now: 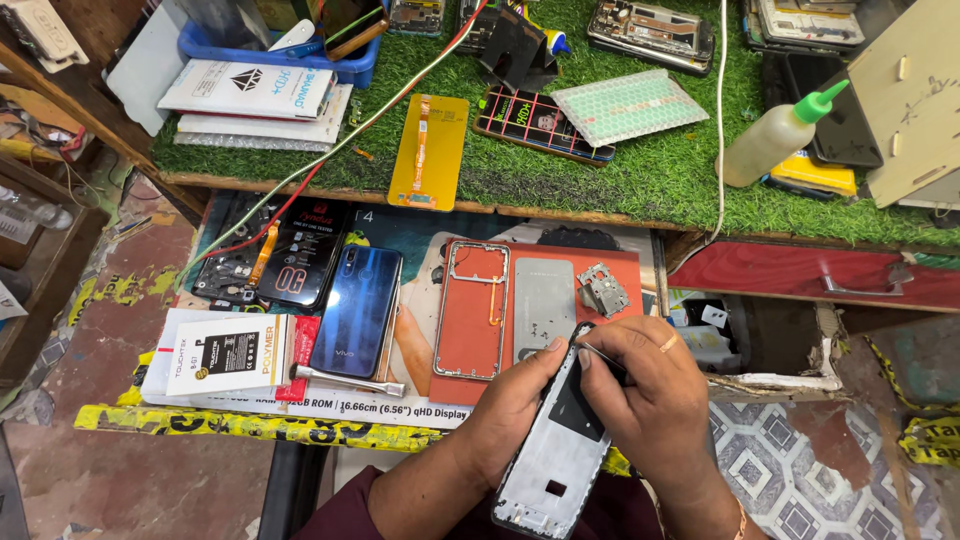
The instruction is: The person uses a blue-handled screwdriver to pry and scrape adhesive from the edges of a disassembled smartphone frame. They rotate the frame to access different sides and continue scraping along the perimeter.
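Holding a long, pale grey phone middle frame with a black patch on its upper part (556,440), the person's left hand (520,395) was wrapped around its left edge, fingers closed on it, while the right hand (645,385) pinched shut at the frame's top end, apparently on a thin dark strip or film; what exactly sat between those fingertips was too small to make out. The frame hung in the air just off the near edge of the counter (420,425), tilted, its lower end towards the person's lap. It looked light and thin, stiff along its length but likely to bend or crack if twisted, so the long side rails seemed the safest place to take hold of it, away from the cut-outs. On the counter's front part lay an orange mat (620,265) with a bare metal phone frame (472,310), a grey rectangular plate (543,305) and a small perforated metal shield (603,289), and to the left a glossy blue phone back (357,310) beside a white boxed battery pack (232,352). The right palm hid the frame's upper right corner, and the bottom edge of the view cut off both forearms.
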